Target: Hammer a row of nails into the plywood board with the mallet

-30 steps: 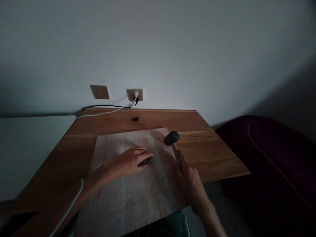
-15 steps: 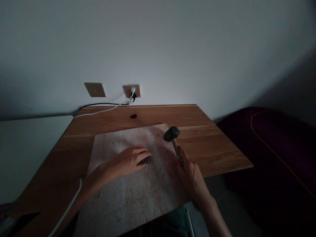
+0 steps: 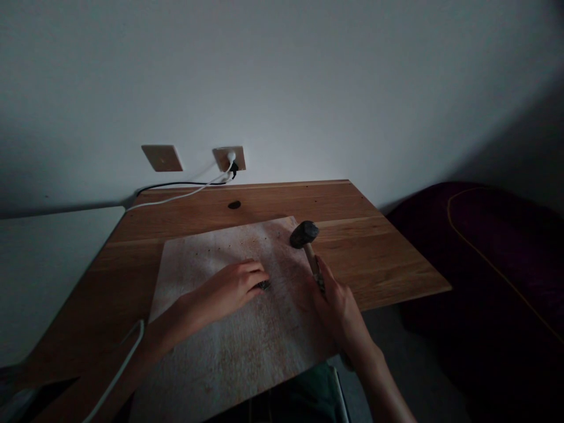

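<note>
My right hand (image 3: 338,302) is wrapped round the wooden handle of a hammer (image 3: 305,235), whose dark, heavy head is raised over the right edge of a pale, worn-looking board (image 3: 220,346). Above the middle of that board, my left hand (image 3: 242,279) is closed, fingertips bent around a small dark bunch of what look like nails (image 3: 264,285). Most of the bunch is hidden by the fingers. Along the board's far side runs a row of several small dark dots, perhaps nail heads or holes.
Under the board is a wooden table (image 3: 374,258) with a dark round hole (image 3: 234,205). Cables run to a wall socket (image 3: 230,158) beside a blank plate (image 3: 162,158). A white panel (image 3: 53,276) stands left, a dark purple cushioned seat (image 3: 497,258) right. A white cord (image 3: 118,370) crosses my left forearm.
The view has shifted slightly. My left fingers have drawn in over the nails, so less of them shows. The hammer stays in my right hand in much the same pose.
</note>
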`<state>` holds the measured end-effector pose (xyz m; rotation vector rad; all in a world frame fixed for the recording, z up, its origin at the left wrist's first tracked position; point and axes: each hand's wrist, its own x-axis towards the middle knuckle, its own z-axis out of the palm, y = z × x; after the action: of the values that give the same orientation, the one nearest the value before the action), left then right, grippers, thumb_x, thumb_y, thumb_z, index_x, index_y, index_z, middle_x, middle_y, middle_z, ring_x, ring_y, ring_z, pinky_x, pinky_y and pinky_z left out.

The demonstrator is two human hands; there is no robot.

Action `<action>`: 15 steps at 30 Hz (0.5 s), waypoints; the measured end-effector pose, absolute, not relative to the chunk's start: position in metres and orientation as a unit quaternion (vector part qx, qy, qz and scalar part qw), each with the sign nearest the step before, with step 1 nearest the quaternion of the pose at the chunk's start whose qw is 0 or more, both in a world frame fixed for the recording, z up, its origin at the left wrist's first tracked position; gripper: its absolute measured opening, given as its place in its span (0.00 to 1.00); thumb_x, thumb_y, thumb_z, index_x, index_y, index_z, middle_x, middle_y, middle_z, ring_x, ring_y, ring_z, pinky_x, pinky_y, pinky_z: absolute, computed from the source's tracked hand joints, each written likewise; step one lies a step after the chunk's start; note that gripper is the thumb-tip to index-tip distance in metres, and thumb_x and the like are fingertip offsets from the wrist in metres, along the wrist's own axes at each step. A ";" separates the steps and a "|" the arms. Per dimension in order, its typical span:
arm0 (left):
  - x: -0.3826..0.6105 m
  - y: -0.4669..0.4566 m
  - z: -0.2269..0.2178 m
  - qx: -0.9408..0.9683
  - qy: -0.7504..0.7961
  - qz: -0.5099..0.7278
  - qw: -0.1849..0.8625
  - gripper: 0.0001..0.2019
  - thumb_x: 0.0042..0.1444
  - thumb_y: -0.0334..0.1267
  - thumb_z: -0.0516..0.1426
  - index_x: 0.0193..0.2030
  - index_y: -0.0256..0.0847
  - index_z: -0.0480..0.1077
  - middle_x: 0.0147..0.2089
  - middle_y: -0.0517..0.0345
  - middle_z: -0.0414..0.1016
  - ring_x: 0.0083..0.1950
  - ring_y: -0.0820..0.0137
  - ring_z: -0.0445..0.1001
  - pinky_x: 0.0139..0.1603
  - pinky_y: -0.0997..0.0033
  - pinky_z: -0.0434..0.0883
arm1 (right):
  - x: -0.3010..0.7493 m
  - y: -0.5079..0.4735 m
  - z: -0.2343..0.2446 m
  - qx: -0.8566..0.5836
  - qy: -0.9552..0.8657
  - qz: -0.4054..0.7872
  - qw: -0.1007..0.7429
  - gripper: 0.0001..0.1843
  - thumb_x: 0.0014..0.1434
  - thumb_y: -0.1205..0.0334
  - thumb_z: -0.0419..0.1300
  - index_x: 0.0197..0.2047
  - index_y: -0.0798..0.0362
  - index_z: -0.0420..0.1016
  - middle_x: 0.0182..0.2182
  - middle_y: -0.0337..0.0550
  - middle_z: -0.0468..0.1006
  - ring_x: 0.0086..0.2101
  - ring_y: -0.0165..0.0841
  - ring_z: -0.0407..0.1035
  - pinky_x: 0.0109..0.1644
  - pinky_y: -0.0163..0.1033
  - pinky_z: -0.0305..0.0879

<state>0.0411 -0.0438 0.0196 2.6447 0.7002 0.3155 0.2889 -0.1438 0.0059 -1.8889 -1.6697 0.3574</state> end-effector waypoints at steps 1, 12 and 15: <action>0.041 -0.043 0.019 0.942 0.248 0.114 0.196 0.07 0.68 0.31 0.60 0.50 0.41 0.79 0.48 0.54 0.79 0.49 0.65 0.79 0.52 0.65 0.76 | 0.289 -0.144 0.006 -0.709 -0.627 0.132 0.294 0.27 0.72 0.59 0.50 0.70 0.59 0.67 0.50 0.61 0.86 0.46 0.50 0.84 0.46 0.52 0.82; 0.044 -0.045 0.024 0.943 0.232 0.125 0.203 0.09 0.69 0.29 0.58 0.49 0.42 0.80 0.47 0.56 0.81 0.48 0.65 0.79 0.50 0.65 0.76 | 0.290 -0.143 0.004 -0.707 -0.627 0.115 0.305 0.26 0.72 0.60 0.50 0.70 0.55 0.69 0.48 0.57 0.87 0.43 0.48 0.85 0.45 0.53 0.83; 0.043 -0.045 0.023 0.940 0.233 0.130 0.213 0.10 0.69 0.29 0.57 0.49 0.42 0.81 0.46 0.56 0.81 0.47 0.66 0.79 0.50 0.66 0.76 | 0.290 -0.143 0.005 -0.708 -0.629 0.122 0.297 0.26 0.72 0.59 0.50 0.69 0.57 0.69 0.49 0.59 0.87 0.43 0.49 0.85 0.46 0.54 0.83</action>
<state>0.0431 -0.0445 0.0228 2.6090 0.6480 0.3612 0.2899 -0.1432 0.0047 -1.8811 -1.6728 0.3230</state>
